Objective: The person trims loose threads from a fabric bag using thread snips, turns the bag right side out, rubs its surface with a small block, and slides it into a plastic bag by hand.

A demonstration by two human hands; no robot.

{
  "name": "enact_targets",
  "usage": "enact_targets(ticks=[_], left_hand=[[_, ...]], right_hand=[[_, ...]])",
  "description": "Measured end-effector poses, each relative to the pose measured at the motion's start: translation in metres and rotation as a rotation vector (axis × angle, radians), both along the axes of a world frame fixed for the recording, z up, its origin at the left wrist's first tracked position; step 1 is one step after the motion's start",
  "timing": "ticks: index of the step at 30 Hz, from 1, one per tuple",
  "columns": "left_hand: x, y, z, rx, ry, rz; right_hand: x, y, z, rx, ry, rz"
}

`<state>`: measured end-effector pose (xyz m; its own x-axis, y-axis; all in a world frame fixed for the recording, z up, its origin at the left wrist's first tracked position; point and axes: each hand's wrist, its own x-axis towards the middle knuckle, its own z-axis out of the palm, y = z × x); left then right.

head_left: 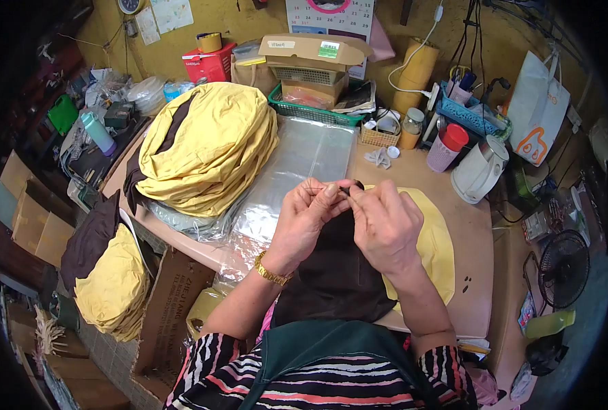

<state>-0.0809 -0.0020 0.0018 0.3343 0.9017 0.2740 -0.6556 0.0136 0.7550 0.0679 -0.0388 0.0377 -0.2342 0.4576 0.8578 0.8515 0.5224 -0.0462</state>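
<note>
Both hands meet above the table, fingertips close together. My left hand (307, 217), with a gold watch (272, 270) on the wrist, pinches a small dark bit at the upper end of a dark brown cloth (335, 273). Beside it, my right hand (389, 225) is closed with thumb and finger pinched on the same spot. The brown cloth hangs down from there toward my lap. A yellow cloth part (430, 242) spreads on the table behind my right hand; whether it is joined to the brown cloth is hidden.
A tall pile of yellow and brown cloth pieces (212, 147) stands on the left, near clear plastic bags (311, 147). A second pile (113, 283) sits lower left by an open carton (171, 314). A kettle (480, 171) and red-lidded cup (447, 147) stand back right.
</note>
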Motion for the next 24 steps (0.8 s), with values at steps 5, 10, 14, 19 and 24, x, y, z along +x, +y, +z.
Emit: enact_targets(ticks=[5,10,14,19,24], left_hand=[[-0.004,-0.006,0.006,-0.002,0.029,-0.002],[-0.054,0.038,-0.009,-0.003,0.119,0.668],[-0.040,0.026,-0.038,0.519,0.813,0.641],[-0.012,0.025,-0.074,0.367,1.170,0.466],[-0.015,0.050,-0.102,0.236,1.228,0.577]], right_hand=[[0.008,0.021,-0.020,-0.455,0.891,0.371],[0.040,0.040,-0.046,-0.568,0.950,0.333],[0.038,0.043,-0.042,-0.530,1.006,0.325],[0.018,0.053,-0.096,-0.320,1.116,0.227],[0.062,0.034,-0.195,-0.592,0.161,-0.129]])
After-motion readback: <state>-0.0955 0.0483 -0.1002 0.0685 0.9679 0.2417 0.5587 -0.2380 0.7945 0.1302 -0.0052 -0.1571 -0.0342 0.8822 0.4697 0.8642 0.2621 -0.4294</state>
